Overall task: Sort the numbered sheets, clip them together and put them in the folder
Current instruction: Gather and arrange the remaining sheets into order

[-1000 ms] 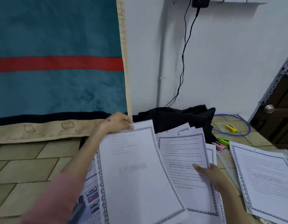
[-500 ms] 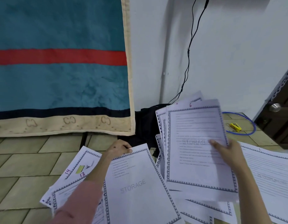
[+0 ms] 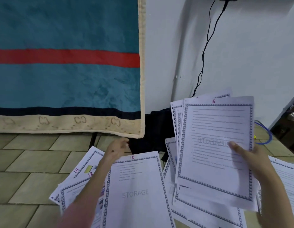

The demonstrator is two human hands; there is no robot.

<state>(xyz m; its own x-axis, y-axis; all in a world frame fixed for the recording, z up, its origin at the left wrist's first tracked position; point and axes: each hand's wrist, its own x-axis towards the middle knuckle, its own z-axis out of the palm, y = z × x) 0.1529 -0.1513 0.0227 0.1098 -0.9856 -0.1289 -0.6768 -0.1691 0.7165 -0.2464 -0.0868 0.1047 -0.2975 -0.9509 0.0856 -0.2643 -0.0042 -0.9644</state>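
— White paper with a toothed grey border nearest us, is it? What has the left hand (image 3: 116,149) got?

— Nothing I can be sure of. Its fingers (image 3: 125,142) curl loosely just past the top edge of sheet 10 (image 3: 136,186), which lies flat on the floor tiles (image 3: 32,162); whether they pinch that edge I cannot tell. Under the forearm, left of those fingers, sheets 13 (image 3: 72,190) and 14 (image 3: 92,158) fan out on the tiles.

— And the right hand (image 3: 253,160)?

— Grasping a fanned stack (image 3: 213,145) held up off the floor, thumb (image 3: 237,148) pressed on the face of sheet 6 (image 3: 217,122), the other fingers hidden behind. More sheets (image 3: 205,213) lie below that grip, and another page (image 3: 286,175) sits just right of the wrist.

— Beyond the fingertips?

— A black bag (image 3: 153,129) against the white wall (image 3: 241,55), between the two hands. A black cable (image 3: 204,55) hangs down the wall. Far left, a teal blanket (image 3: 65,79) with a red stripe. Far right, a blue hose (image 3: 266,135) and a dark door (image 3: 288,122).
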